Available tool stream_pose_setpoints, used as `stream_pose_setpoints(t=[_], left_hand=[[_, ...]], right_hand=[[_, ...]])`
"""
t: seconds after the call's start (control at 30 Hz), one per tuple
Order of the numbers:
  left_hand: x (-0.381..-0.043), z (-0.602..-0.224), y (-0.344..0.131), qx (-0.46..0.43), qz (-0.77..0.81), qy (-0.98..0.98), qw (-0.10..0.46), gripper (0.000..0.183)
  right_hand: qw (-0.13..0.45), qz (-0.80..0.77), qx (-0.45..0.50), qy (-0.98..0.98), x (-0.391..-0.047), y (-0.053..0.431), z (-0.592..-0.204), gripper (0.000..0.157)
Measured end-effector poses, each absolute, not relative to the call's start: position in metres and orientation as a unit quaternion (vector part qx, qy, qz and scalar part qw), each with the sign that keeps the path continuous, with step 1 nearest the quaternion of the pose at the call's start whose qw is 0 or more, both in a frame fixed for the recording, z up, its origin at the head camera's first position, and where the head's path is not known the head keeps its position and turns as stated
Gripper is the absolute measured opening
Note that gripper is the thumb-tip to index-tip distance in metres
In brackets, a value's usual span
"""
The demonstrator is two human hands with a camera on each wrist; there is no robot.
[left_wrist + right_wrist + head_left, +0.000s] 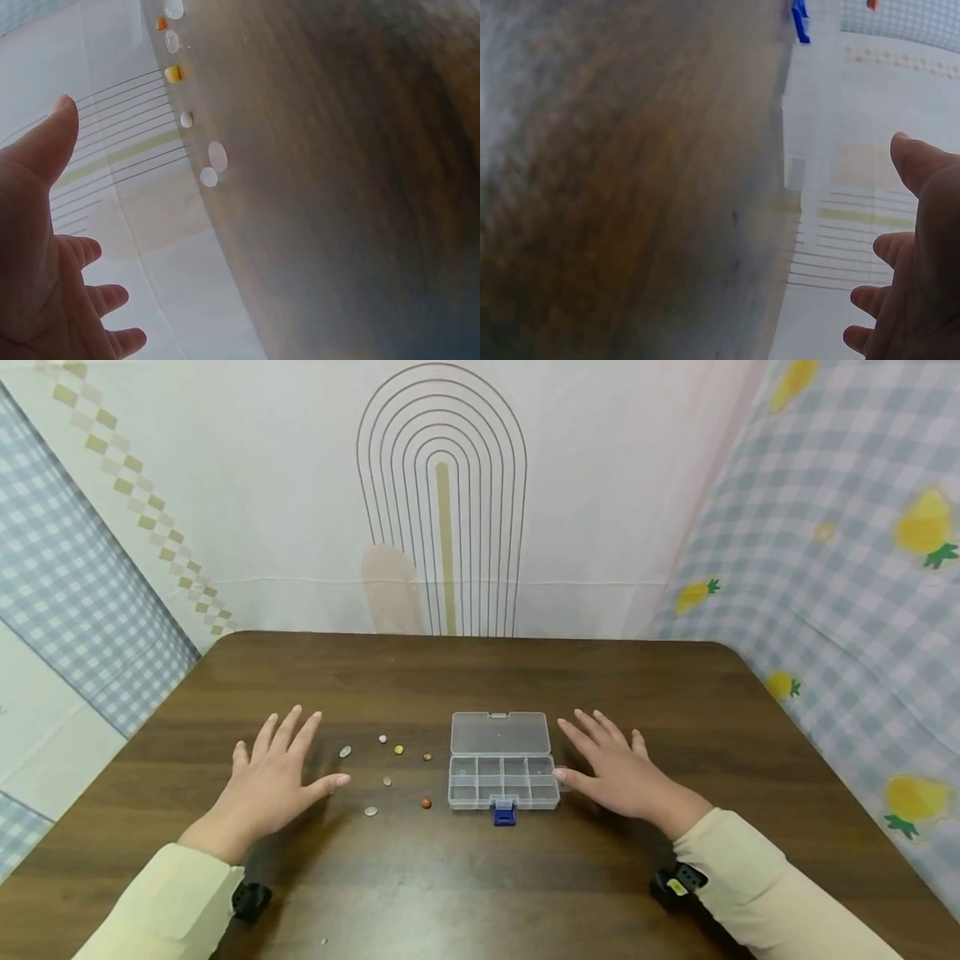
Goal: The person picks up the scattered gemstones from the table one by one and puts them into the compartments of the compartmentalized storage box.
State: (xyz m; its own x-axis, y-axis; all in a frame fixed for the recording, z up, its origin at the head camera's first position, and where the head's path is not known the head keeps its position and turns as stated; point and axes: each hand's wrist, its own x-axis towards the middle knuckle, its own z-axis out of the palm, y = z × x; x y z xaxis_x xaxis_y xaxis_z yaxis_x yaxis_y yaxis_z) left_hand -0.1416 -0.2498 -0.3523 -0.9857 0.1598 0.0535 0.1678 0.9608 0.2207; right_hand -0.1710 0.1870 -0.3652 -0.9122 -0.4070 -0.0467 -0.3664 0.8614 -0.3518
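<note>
1. Left hand [270, 781] is released: fingers spread, palm down, nothing in it. It's just left of the little pieces, so I guess it's held there to keep them within easy reach without covering most of them.
2. Those pieces lie loose on the brown table [450, 885]: a white bead [382, 738], a yellow bead [399, 749], an orange bead [426, 802], a clear oval piece [345, 751] and a few others. They're spread apart, which probably makes each one easy to pinch separately.
3. The clear divided box [467, 804] sits right of them, near the table's middle. Its lid [500, 735] is folded away from the person, blue latch [504, 816] facing them, so the compartments are exposed and the lid's out of the way.
4. Right hand [618, 768] is also splayed and grasping nothing. Thumb's right by the box's side, maybe handy for steadying it; can't tell if it touches.
</note>
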Motion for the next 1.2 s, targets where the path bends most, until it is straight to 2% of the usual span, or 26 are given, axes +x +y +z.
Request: stream_pose_setpoints(t=[0.7, 1.2], left_hand=[[-0.1411, -0.3524, -0.2546, -0.082, -0.12, -0.989, 0.01, 0.101], [-0.1403, -0.3515, -0.2531, -0.08, -0.124, -0.989, 0.002, 0.097]], right_hand=[[0.123, -0.201, -0.218, 0.947, -0.1746, 0.1799, -0.3729, 0.08], [0.129, -0.178, -0.218, 0.951, -0.1735, 0.1826, -0.3748, 0.075]])
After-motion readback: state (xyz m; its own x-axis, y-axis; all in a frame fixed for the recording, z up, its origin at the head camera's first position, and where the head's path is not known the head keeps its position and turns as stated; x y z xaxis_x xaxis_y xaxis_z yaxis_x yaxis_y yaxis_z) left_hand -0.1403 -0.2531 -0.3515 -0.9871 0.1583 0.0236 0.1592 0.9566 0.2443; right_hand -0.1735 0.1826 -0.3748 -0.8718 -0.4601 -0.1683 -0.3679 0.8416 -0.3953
